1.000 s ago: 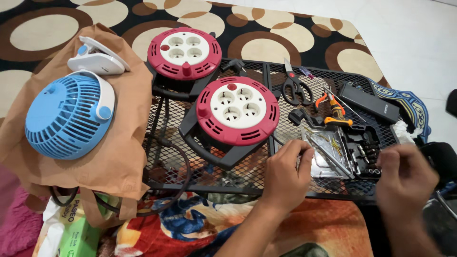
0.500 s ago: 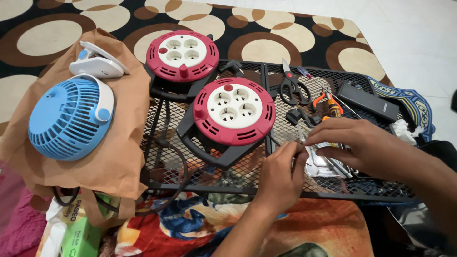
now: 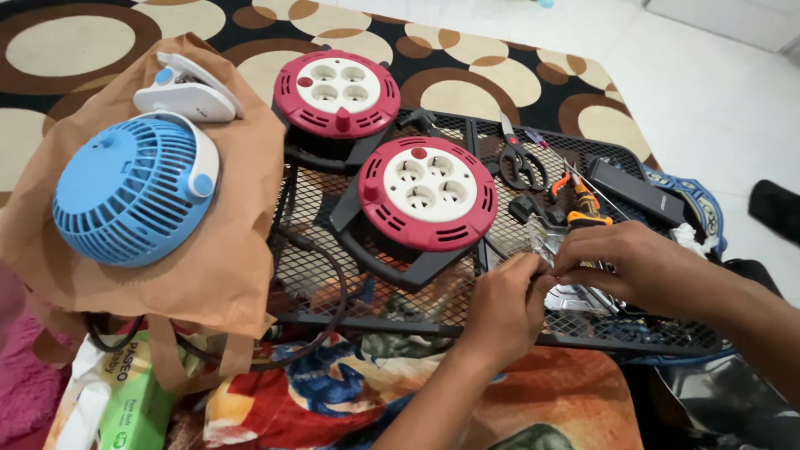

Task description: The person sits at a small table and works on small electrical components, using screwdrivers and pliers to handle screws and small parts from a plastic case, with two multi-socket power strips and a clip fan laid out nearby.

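From the head camera, the right hand [image 3: 658, 271] has come over from the side. Now it meets the left hand [image 3: 504, 304] on the black mesh rack [image 3: 333, 267]. Both pinch a small clear plastic bag [image 3: 552, 250], just beside the red cable reel [image 3: 427, 196]. Together like this, they look busy opening it.

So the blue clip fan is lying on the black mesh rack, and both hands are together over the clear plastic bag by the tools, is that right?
Not quite. In the head view the blue clip fan lies on the brown paper bag, left of the black mesh rack, not on it. The rest holds: the left hand and right hand meet over the clear plastic bag by the tools.
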